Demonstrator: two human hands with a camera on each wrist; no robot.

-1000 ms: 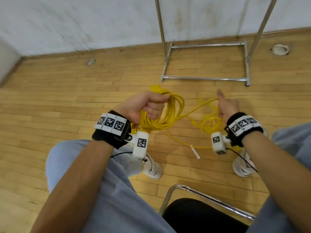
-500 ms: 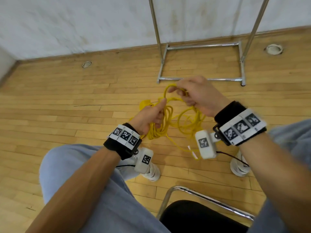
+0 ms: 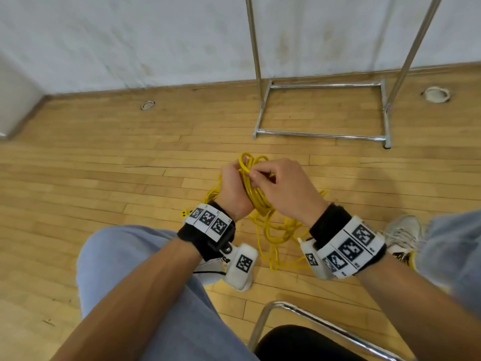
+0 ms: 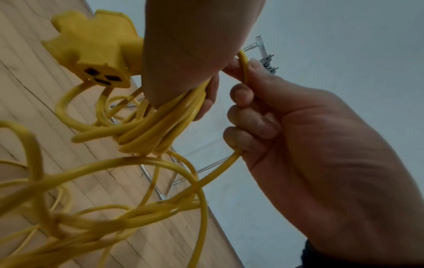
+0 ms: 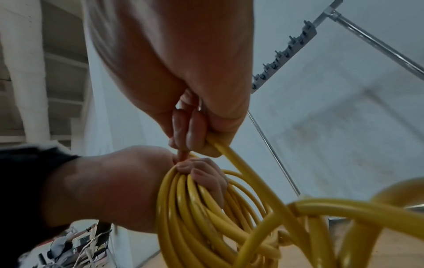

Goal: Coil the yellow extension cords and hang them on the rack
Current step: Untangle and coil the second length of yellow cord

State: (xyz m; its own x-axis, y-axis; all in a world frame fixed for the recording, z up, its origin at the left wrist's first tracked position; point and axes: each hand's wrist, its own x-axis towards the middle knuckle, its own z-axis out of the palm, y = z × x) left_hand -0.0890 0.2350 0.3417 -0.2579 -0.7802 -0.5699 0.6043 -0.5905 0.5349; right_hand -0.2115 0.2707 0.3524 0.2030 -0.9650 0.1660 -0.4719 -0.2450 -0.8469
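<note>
Person seated on a chrome-framed chair, both hands raised in front of the knees over the wooden floor

Left hand: fingers curled around a bundle of yellow extension cord loops, several turns gathered side by side in the palm; the grip is closed on the coil. Left wrist view shows the yellow three-outlet socket end sticking out just beside the hand, slots facing the camera

Right hand: thumb and fingers wrapped around a single strand of the same cord, held close against the top of the coil, touching the left hand's fingers. Strand exits below the right fist and runs down to the slack

Slack: loose loops hang below both hands and lie tangled on the floor between the feet, near the white shoe on the right side. Cord only partly coiled; nothing hung yet

Rack: metal garment rack stands ahead by the white wall, its rectangular base on the floor, well apart from the hands. Right wrist view shows a notched grey bar on its upper frame

Both wrists carry black bands with white marker tags and a small white camera unit

Two round fittings are set in the floor near the wall
</note>
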